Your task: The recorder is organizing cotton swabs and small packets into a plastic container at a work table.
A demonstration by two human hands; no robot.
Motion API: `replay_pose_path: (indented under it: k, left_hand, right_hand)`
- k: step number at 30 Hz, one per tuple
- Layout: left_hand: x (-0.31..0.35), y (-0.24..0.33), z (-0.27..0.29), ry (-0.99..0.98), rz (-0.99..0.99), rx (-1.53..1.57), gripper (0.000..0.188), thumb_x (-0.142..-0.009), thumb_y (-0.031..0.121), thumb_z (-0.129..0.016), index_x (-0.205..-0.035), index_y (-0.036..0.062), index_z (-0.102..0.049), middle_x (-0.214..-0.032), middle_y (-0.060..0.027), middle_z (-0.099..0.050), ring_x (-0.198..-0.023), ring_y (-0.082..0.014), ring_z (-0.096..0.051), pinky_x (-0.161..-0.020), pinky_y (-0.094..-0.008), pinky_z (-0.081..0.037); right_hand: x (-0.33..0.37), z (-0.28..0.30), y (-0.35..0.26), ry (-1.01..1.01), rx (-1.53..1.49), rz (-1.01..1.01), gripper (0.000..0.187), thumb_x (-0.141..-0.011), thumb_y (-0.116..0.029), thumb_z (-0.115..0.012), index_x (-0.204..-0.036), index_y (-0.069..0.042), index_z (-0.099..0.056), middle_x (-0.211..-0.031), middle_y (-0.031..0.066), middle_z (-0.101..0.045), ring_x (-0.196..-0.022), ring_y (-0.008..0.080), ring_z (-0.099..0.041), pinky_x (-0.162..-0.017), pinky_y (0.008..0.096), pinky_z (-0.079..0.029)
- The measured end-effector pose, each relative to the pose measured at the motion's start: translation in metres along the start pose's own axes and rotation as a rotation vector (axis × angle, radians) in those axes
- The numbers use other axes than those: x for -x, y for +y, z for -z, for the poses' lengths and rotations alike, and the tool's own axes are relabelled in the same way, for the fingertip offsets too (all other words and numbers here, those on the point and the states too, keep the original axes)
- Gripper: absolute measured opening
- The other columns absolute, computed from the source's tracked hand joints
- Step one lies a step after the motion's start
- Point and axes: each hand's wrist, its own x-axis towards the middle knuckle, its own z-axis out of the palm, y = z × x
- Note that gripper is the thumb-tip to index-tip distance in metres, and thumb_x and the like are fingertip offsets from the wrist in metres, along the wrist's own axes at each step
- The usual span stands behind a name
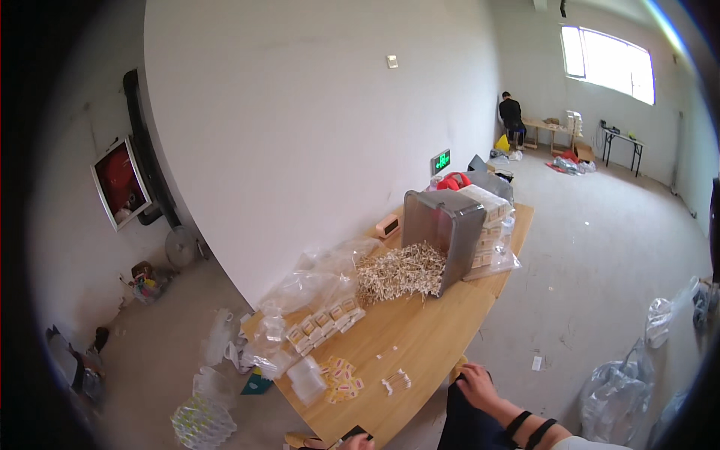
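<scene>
My right hand (476, 384) rests near my dark-clothed leg (466, 420), beside the table's right edge, its fingers stretched out and nothing visible in them. Only a little of my left hand (358, 443) shows at the lower edge, by the table's near end; its fingers are mostly cut off. A small dark flat thing (352, 433) lies against it. On the wooden table (427, 337) between them lie a few cotton swabs (397, 381), yellow printed cards (342, 379) and a clear plastic box (307, 379). Farther back, cotton swabs (405, 271) spill from a tipped grey bin (463, 236).
Small packed boxes (324, 325) stand in a row along the table's left side, beside clear plastic bags (311, 281). Wrapped packs (491, 232) are stacked behind the bin. Plastic bags (619, 394) lie on the floor at right. A person (511, 116) is at a far table.
</scene>
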Motion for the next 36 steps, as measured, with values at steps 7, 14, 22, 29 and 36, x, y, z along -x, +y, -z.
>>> replay_pose_path:
  k: [7, 14, 22, 29, 36]
  left_hand:
    - [-0.116, -0.006, -0.098, -0.012, -0.213, -0.245, 0.081, -0.091, 0.047, -0.062, -0.148, -0.0024, -0.032, -0.150, -0.0276, -0.035, -0.139, -0.0465, -0.033, -0.114, -0.0579, -0.025]
    - [-0.186, -0.014, -0.127, 0.091, -0.136, -0.420, 0.086, -0.093, 0.050, -0.055, -0.150, -0.0083, -0.026, -0.158, -0.0269, -0.025, -0.147, -0.0430, -0.022, -0.120, -0.0574, -0.014]
    - [-0.169, -0.028, -0.160, -0.043, -0.196, -0.593, 0.094, -0.093, 0.059, -0.051, -0.154, -0.0061, -0.021, -0.162, -0.0229, -0.019, -0.152, -0.0360, -0.014, -0.123, -0.0531, -0.007]
    - [-0.177, -0.023, -0.155, -0.030, -0.157, -0.707, 0.098, -0.091, 0.063, -0.050, -0.156, -0.0026, -0.017, -0.164, -0.0185, -0.017, -0.153, -0.0307, -0.012, -0.123, -0.0532, -0.005]
    - [-0.162, -0.015, -0.153, -0.093, -0.155, -0.694, 0.098, -0.092, 0.064, -0.048, -0.156, -0.0020, -0.014, -0.164, -0.0175, -0.016, -0.154, -0.0285, -0.009, -0.124, -0.0527, -0.002]
  right_hand:
    - [-0.043, -0.076, -0.033, -0.160, -0.012, 0.077, 0.044, -0.091, -0.021, -0.063, -0.131, -0.004, -0.054, -0.134, 0.0170, -0.054, -0.127, 0.0369, -0.049, -0.107, 0.0463, -0.040]
    - [-0.041, -0.085, -0.014, -0.214, -0.027, 0.065, 0.044, -0.092, -0.020, -0.061, -0.132, -0.003, -0.052, -0.135, 0.0167, -0.053, -0.129, 0.0366, -0.047, -0.108, 0.0459, -0.038]
    - [-0.038, -0.090, -0.001, -0.245, -0.068, 0.057, 0.045, -0.092, -0.017, -0.059, -0.134, -0.003, -0.051, -0.138, 0.0169, -0.052, -0.131, 0.0367, -0.045, -0.109, 0.0453, -0.038]
    - [-0.045, -0.101, -0.007, -0.282, -0.108, 0.040, 0.043, -0.094, -0.016, -0.057, -0.134, -0.003, -0.050, -0.139, 0.0172, -0.050, -0.132, 0.0374, -0.043, -0.111, 0.0446, -0.036]
    - [-0.043, -0.094, -0.007, -0.295, -0.083, -0.005, 0.044, -0.094, -0.016, -0.057, -0.136, -0.004, -0.050, -0.140, 0.0169, -0.050, -0.133, 0.0371, -0.043, -0.111, 0.0443, -0.035]
